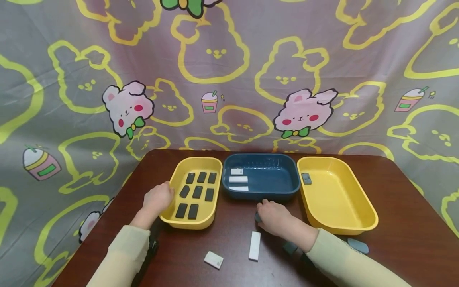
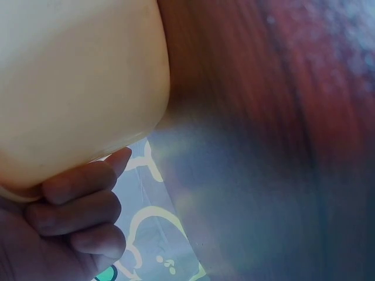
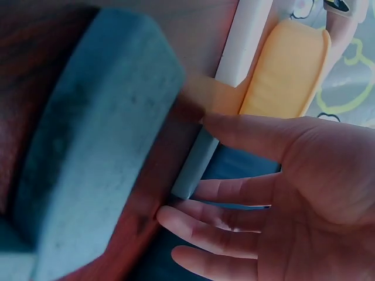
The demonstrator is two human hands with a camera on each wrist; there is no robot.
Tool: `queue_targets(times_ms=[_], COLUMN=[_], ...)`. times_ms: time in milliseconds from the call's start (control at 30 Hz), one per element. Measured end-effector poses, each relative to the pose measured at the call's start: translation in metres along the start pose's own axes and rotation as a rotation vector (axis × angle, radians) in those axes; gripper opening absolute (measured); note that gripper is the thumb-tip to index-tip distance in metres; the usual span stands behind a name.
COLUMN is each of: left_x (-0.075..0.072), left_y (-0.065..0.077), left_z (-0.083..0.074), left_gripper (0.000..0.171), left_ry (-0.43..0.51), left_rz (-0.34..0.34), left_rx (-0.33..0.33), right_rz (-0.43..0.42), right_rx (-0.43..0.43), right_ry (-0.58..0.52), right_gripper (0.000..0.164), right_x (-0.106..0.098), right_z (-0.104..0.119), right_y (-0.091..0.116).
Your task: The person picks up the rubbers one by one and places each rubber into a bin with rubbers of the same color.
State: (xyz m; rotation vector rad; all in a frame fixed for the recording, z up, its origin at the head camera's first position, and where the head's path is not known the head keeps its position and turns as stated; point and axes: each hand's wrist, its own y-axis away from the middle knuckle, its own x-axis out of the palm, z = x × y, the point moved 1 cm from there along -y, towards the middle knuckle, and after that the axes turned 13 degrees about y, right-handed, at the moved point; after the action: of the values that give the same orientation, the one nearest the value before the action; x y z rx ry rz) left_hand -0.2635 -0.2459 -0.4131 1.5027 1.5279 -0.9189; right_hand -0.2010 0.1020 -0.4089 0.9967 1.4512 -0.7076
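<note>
Dark-wood counter [image 1: 229, 231], bunny-print curtain [image 1: 229, 95] behind | left grip [image 1: 157, 198] clamps rim of left yellow tray [image 1: 188, 224] | right grip [image 1: 274, 217] pinches grey block [image 3: 196, 165] | white tile [image 1: 213, 260]: marks too small to read

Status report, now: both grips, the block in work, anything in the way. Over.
Left grip holding left yellow tray at its rim. Right grip pinching gray block. White block nearby on table, apparently not blocking.
</note>
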Motion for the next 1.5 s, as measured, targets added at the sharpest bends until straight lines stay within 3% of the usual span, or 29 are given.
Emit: queue_targets(times_ms=[367, 767, 1233, 1500], left_x=[-0.001, -0.001, -0.003, -0.008], left_y=[0.0, 0.001, 0.002, 0.003], left_z=[-0.002, -0.001, -0.003, -0.004], left_gripper=[0.03, 0.033, 0.034, 0.032], left_ry=[0.011, -0.008, -0.006, 0.015], left_rz=[-0.009, -0.017, -0.01, 0.025], left_rx=[0.0, 0.011, -0.001, -0.029], right_rz=[-0.031, -0.032, -0.086, -0.132], right_rx=[0.005, -0.016, -0.076, -0.068], right_ry=[0.038, 0.004, -0.079, -0.103], right_gripper=[0.036, 0.034, 0.034, 0.041], right_x=[0.002, 0.001, -0.044, -0.062], right_z=[0.001, -0.005, -0.029, -0.058], right_y=[-0.006, -0.003, 0.019, 0.031])
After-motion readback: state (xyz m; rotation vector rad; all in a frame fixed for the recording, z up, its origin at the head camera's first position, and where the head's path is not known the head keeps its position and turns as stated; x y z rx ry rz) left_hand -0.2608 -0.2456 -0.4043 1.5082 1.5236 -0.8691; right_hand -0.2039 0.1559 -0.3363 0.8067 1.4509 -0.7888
